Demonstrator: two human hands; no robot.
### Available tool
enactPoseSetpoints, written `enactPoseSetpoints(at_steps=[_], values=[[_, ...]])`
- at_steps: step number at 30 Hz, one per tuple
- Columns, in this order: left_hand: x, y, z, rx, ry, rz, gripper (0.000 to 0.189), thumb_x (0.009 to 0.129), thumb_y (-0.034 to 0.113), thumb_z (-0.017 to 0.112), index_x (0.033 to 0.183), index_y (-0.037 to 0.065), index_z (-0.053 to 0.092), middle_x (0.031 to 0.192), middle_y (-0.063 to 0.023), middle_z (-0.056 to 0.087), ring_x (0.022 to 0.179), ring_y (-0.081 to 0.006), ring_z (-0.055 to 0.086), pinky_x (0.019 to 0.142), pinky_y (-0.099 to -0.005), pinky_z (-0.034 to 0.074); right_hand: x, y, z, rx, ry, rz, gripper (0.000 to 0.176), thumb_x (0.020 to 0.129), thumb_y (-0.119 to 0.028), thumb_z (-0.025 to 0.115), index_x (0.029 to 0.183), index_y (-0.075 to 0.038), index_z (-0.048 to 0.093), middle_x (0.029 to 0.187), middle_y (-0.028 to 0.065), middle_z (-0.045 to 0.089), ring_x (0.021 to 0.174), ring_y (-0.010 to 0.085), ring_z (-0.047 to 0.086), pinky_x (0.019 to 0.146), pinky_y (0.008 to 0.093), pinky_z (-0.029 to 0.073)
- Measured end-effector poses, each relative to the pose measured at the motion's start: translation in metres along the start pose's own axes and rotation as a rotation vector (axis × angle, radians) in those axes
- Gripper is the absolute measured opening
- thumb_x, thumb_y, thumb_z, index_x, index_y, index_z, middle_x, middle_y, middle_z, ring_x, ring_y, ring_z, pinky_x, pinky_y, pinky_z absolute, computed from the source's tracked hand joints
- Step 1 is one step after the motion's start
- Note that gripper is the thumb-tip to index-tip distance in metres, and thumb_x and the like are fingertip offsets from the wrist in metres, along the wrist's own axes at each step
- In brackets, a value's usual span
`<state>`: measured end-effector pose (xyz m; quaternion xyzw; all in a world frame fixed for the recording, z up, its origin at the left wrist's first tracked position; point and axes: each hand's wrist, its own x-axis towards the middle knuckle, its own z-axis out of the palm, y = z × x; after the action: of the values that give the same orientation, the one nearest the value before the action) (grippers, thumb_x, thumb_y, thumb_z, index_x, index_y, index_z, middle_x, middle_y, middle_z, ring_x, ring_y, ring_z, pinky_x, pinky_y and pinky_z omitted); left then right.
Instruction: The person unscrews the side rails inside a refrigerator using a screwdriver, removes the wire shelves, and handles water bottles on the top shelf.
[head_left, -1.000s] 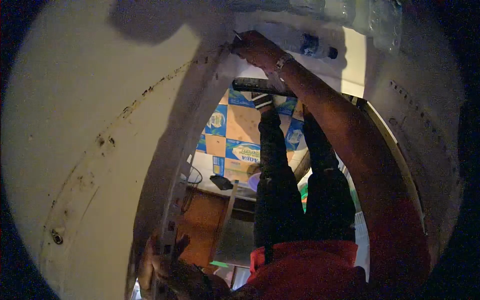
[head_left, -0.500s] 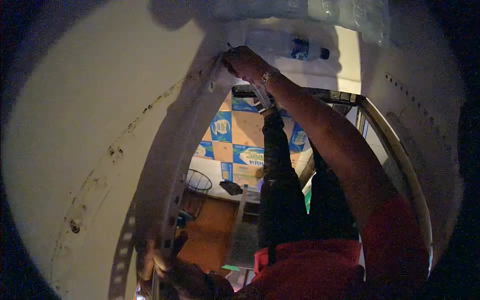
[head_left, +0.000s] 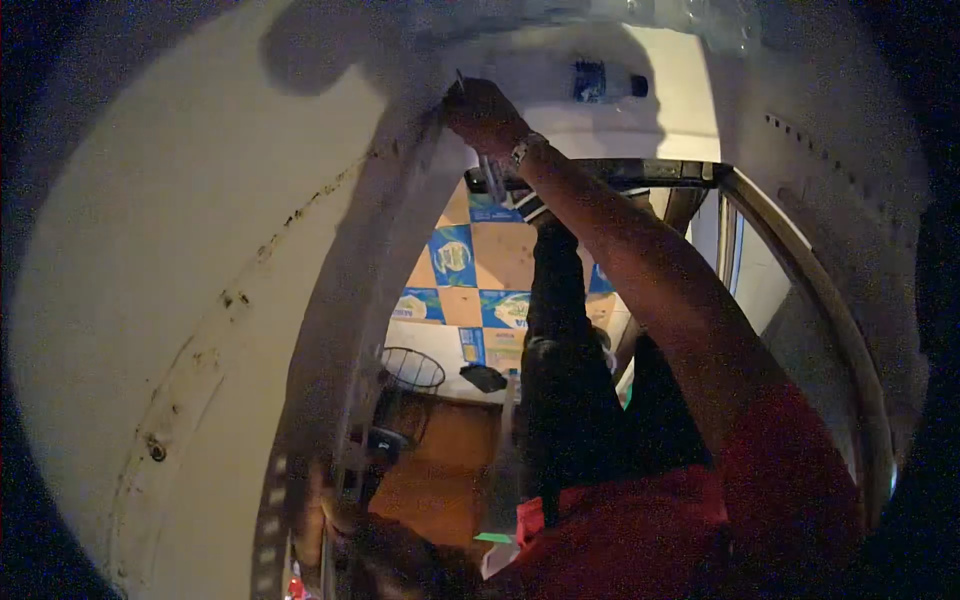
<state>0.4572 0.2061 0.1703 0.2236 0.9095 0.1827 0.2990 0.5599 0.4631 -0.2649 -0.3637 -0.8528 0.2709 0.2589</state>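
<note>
My right hand (head_left: 486,112) is closed at the top edge of a long pale strip (head_left: 345,330), with a thin, stick-like thing (head_left: 460,77) poking up from its fingers. What it is, I cannot make out. A metal watch (head_left: 526,148) sits on that wrist, and a shiny narrow piece (head_left: 493,180) shows just below. At the lower left, my left hand (head_left: 325,520) appears wrapped round the lower part of the strip, dim and partly in shadow. A white panel (head_left: 190,230) with a dark, grimy seam spreads along the strip's left side.
A clear bottle with a blue label (head_left: 590,82) lies on a white shelf at the top, near more clear plastic. Below are flattened printed cardboard (head_left: 505,255), a wire basket (head_left: 413,368), a dark flat object (head_left: 484,378) and my legs (head_left: 565,390). A curved frame (head_left: 810,260) stands at right.
The view has shifted a little, so the bottle sits higher and the floor items lower. My right hand stays at the strip's top, its wrist slightly turned. My left hand keeps its place.
</note>
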Motion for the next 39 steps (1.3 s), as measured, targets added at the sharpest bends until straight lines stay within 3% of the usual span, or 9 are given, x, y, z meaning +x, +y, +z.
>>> enactPoseSetpoints(at_steps=[8,11,16,18,24,26,29,35,39], values=[[0.010,-0.003,-0.010,-0.095,-0.138,0.091,0.031,0.097,0.021,0.051,0.120,0.000,0.053,0.120,-0.0178,0.056,0.102,-0.0284,0.058,0.081,-0.0381,0.052,-0.026,-0.039,-0.062,0.384,0.214,0.599,0.017,0.075,-0.019,0.066,0.080,-0.004,0.060,0.074,0.0159,0.063,0.073,0.0304,0.064,0.067,0.0405,0.051],[0.000,-0.011,-0.021,-0.127,-0.202,0.125,0.031,0.096,0.021,0.051,0.120,0.000,0.054,0.120,-0.0180,0.056,0.101,-0.0284,0.058,0.080,-0.0381,0.053,-0.091,-0.034,-0.071,0.159,0.363,0.496,0.016,0.076,-0.017,0.063,0.084,-0.004,0.059,0.072,0.0145,0.063,0.070,0.0302,0.063,0.066,0.0382,0.050],[-0.014,-0.029,-0.039,-0.193,-0.355,0.191,0.031,0.096,0.021,0.053,0.119,0.000,0.054,0.119,-0.0182,0.057,0.100,-0.0285,0.059,0.078,-0.0379,0.054,-0.178,-0.096,-0.132,0.191,0.364,0.905,0.009,0.076,-0.007,0.060,0.079,-0.001,0.054,0.072,0.0119,0.060,0.067,0.0189,0.058,0.064,0.0323,0.047],[-0.016,-0.032,-0.052,-0.237,-0.432,0.227,0.031,0.096,0.021,0.053,0.118,0.000,0.054,0.118,-0.0182,0.057,0.099,-0.0285,0.060,0.078,-0.0379,0.055,-0.222,-0.127,-0.145,0.366,0.395,1.070,0.014,0.071,-0.014,0.063,0.079,-0.004,0.059,0.071,0.0142,0.060,0.061,0.0265,0.058,0.062,0.0358,0.048],[-0.048,-0.047,-0.107,-0.346,-0.622,0.391,0.031,0.095,0.022,0.054,0.117,0.000,0.055,0.118,-0.0185,0.057,0.097,-0.0286,0.061,0.076,-0.0378,0.056,-0.323,-0.264,-0.188,0.510,0.670,1.037,0.006,0.076,-0.004,0.061,0.077,-0.002,0.055,0.068,-0.0023,0.053,0.062,0.0041,0.045,0.055,0.0215,0.038],[-0.073,-0.072,-0.112,-0.467,-0.475,0.406,0.031,0.092,0.020,0.060,0.113,-0.002,0.056,0.111,-0.0183,0.060,0.086,-0.0254,0.065,0.062,-0.0355,0.058,-0.346,-0.311,-0.195,0.449,0.708,1.095,0.006,0.076,-0.003,0.060,0.076,-0.001,0.055,0.065,-0.0017,0.051,0.058,0.0043,0.043,0.053,0.0224,0.037],[-0.088,-0.103,-0.144,-0.533,-0.601,0.369,0.028,0.095,0.018,0.056,0.113,-0.003,0.055,0.106,-0.0147,0.061,0.085,-0.0195,0.064,0.069,-0.0338,0.058,-0.380,-0.382,-0.217,0.193,0.724,1.008,0.006,0.074,-0.003,0.060,0.074,-0.001,0.054,0.061,-0.0003,0.048,0.055,0.0056,0.042,0.051,0.0234,0.036],[-0.086,-0.130,-0.215,-0.632,-0.893,0.379,0.027,0.093,0.014,0.057,0.110,-0.007,0.056,0.102,-0.0191,0.063,0.085,-0.0272,0.067,0.073,-0.0414,0.060,-0.423,-0.512,-0.254,0.008,0.658,0.940,0.014,0.069,-0.008,0.062,0.070,-0.001,0.050,0.067,0.0185,0.052,0.063,0.0364,0.053,0.058,0.0434,0.042],[-0.093,-0.124,-0.239,-0.557,-1.022,0.557,0.025,0.094,0.011,0.055,0.112,-0.007,0.056,0.113,-0.0223,0.061,0.093,-0.0296,0.066,0.078,-0.0398,0.059,-0.451,-0.559,-0.252,0.279,0.611,1.039,0.013,0.072,-0.008,0.063,0.071,0.000,0.052,0.061,0.0128,0.049,0.054,0.0193,0.049,0.052,0.0352,0.039]])
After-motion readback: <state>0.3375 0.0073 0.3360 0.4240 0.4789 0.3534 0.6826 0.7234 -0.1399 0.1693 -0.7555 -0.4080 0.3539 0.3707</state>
